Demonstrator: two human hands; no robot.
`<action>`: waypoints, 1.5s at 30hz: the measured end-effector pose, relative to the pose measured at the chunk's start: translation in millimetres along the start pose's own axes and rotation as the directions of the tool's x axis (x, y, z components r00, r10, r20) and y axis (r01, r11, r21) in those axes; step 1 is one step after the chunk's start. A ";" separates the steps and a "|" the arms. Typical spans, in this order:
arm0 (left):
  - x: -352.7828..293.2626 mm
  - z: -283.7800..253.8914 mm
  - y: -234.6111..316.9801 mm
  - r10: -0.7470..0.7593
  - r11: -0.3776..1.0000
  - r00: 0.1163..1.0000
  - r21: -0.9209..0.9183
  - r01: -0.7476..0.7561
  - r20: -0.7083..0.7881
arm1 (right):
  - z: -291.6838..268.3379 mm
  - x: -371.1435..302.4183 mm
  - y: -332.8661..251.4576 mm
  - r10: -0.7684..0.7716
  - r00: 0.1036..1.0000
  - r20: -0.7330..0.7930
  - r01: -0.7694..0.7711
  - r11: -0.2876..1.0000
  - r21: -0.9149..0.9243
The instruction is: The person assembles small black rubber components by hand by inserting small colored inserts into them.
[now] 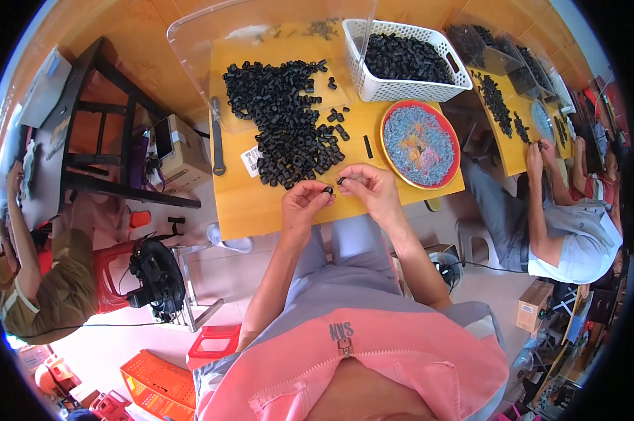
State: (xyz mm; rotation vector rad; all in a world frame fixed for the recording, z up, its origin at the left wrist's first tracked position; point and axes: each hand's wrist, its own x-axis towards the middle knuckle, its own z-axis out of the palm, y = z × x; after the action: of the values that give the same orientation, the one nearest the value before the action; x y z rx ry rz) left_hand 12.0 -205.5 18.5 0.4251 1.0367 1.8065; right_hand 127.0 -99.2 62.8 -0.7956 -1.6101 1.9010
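Observation:
My left hand (pixel 305 205) pinches a small black plastic piece (pixel 328 189) between thumb and fingertips, just above the table's near edge. Close beside it, my right hand (pixel 373 191) is closed on another small dark piece (pixel 341 181); its exact kind is too small to make out. The two pieces are slightly apart. Just beyond my left hand spreads a large heap of black plastic pieces (pixel 289 123) on the yellow table (pixel 250 214). To the right of my right hand stands a red bowl with a yellow rim (pixel 459 160), filled with tiny grey-blue bits, some orange and pink.
A white perforated basket (pixel 408 91) of black pieces stands at the back. A clear plastic sheet or lid (pixel 191 63) rises at the far left. A black strap (pixel 217 140) lies along the left edge. Other people work at right and left; a cardboard box (pixel 184 151) sits left.

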 end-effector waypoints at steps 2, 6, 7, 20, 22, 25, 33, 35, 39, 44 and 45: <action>-1.1 2.1 1.2 0.009 1.000 1.000 0.007 -0.009 -0.005 | 2.5 -4.0 0.3 -0.031 1.000 0.001 0.031 0.999 -0.027; -3.1 3.9 2.8 0.041 0.998 0.999 0.046 -0.040 -0.013 | 5.0 -6.9 -1.1 -0.143 0.990 0.020 0.144 0.960 -0.240; -3.1 4.8 3.3 0.037 0.998 0.999 0.046 -0.037 -0.013 | 4.8 -7.8 0.2 -0.135 0.991 0.016 0.135 0.963 -0.235; -9.8 10.9 1.1 0.040 0.983 0.999 0.177 -0.039 -0.003 | 9.0 -19.4 1.1 -0.290 0.957 -0.031 0.241 0.847 -0.473; -12.0 12.9 1.3 0.028 0.984 1.000 0.178 -0.027 -0.005 | 6.6 -21.9 0.3 -0.272 0.962 -0.021 0.230 0.848 -0.477; -14.0 14.3 -0.3 -0.003 0.981 1.000 0.192 0.005 -0.007 | 5.4 -24.1 0.3 -0.203 0.978 -0.041 0.160 0.867 -0.472; -13.1 19.2 -8.4 0.113 0.952 0.994 0.288 -0.107 -0.005 | 0.0 -22.6 13.0 -0.165 0.983 -0.074 0.110 0.871 -0.480; -13.0 21.2 -5.3 0.091 0.949 0.996 0.303 -0.085 -0.006 | -1.5 -22.7 13.5 -0.175 0.982 -0.073 0.117 0.862 -0.493; -10.8 20.2 -7.9 0.069 0.938 0.998 0.340 -0.065 -0.002 | -3.7 -19.8 19.8 -0.171 0.983 -0.063 0.126 0.888 -0.443; -6.5 21.2 -22.9 0.109 0.942 0.990 0.327 -0.074 -0.091 | 3.6 -20.8 19.9 -0.396 0.918 -0.002 0.294 0.685 -0.667; -7.0 23.7 -22.8 0.106 0.944 0.986 0.325 -0.059 -0.131 | 3.8 -21.6 19.4 -0.379 0.925 -0.005 0.284 0.702 -0.653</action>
State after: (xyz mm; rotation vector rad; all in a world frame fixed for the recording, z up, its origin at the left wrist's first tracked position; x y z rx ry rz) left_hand 44.3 -196.9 15.0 0.5443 1.4441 1.7665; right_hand 138.9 -120.3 46.3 -0.7950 -2.1726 0.9933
